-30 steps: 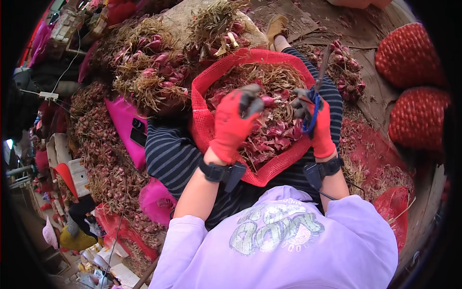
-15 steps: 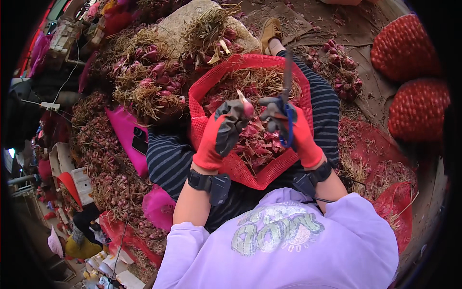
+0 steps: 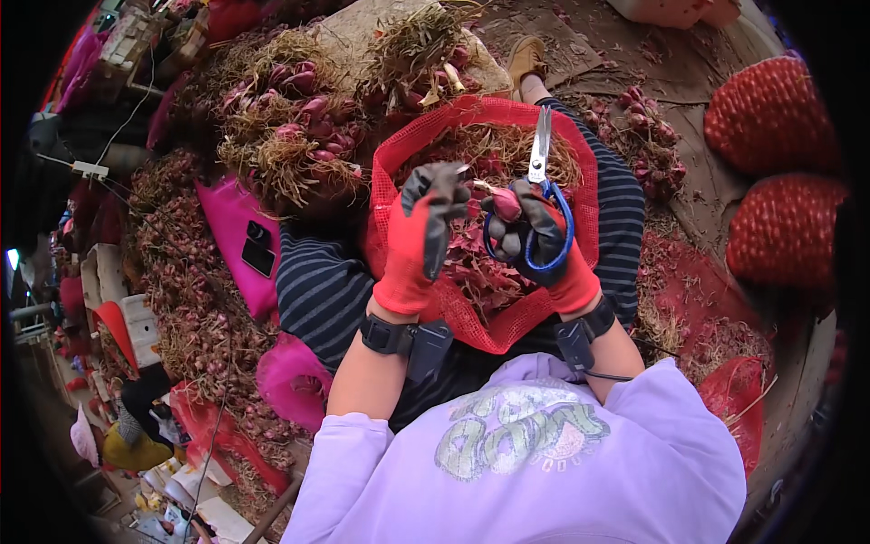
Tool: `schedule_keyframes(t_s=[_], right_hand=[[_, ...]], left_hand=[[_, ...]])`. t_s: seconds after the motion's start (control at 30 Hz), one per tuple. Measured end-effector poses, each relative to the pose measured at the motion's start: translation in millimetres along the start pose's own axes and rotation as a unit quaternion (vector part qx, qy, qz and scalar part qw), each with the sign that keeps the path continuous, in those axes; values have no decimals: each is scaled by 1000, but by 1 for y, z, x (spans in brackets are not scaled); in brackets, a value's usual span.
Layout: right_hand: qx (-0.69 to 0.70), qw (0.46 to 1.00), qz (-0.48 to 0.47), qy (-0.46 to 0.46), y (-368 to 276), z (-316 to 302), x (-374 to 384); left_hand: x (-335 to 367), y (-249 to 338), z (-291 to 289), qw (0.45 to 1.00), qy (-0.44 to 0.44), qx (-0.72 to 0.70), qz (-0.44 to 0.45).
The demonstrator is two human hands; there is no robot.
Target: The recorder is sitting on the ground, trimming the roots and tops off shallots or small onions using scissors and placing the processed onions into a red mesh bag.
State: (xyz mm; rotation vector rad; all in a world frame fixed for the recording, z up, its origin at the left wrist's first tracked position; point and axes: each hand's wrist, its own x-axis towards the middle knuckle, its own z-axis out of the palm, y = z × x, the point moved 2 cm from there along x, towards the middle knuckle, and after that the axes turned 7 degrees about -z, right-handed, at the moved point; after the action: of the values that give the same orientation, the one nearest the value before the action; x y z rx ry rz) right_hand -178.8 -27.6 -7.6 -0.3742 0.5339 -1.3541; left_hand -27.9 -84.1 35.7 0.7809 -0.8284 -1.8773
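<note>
Both hands wear red gloves with dark fingers. My right hand (image 3: 535, 240) grips blue-handled scissors (image 3: 541, 181), blades pointing up, and pinches a small purple shallot (image 3: 505, 203) between its fingers. My left hand (image 3: 424, 231) is raised beside it, its fingertips touching the shallot's dry stalk. Both hands hover over a red mesh sack (image 3: 390, 177) lying open on my lap, filled with shallots and dry roots.
A heap of shallot bunches with straw-like roots (image 3: 290, 127) lies to the upper left, and a pink cushion with a black phone (image 3: 256, 248) beside my knee. Two full red mesh sacks (image 3: 770, 172) stand at right. More shallots (image 3: 648, 145) lie by my right leg.
Both hands have shifted a little right over the sack. The scissors now point straight up, and the left hand's fingers have closed in on the shallot's stalk.
</note>
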Motion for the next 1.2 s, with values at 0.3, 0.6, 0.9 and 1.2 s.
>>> schedule_keyframes(t_s=[0.3, 0.6, 0.9, 1.2], right_hand=[[-307, 945, -55, -98, 0, -11, -12], [-302, 953, 2, 8, -13, 19, -13], [-340, 939, -12, -51, -28, 1, -17], [-345, 934, -95, -12, -26, -3, -1]], left_hand=[[-2, 2, -5, 964, -40, 260, -42], [0, -7, -7, 924, -25, 380, -33], [-4, -22, -7, 974, -22, 122, -188], [-9, -41, -23, 919, -59, 385, -53]])
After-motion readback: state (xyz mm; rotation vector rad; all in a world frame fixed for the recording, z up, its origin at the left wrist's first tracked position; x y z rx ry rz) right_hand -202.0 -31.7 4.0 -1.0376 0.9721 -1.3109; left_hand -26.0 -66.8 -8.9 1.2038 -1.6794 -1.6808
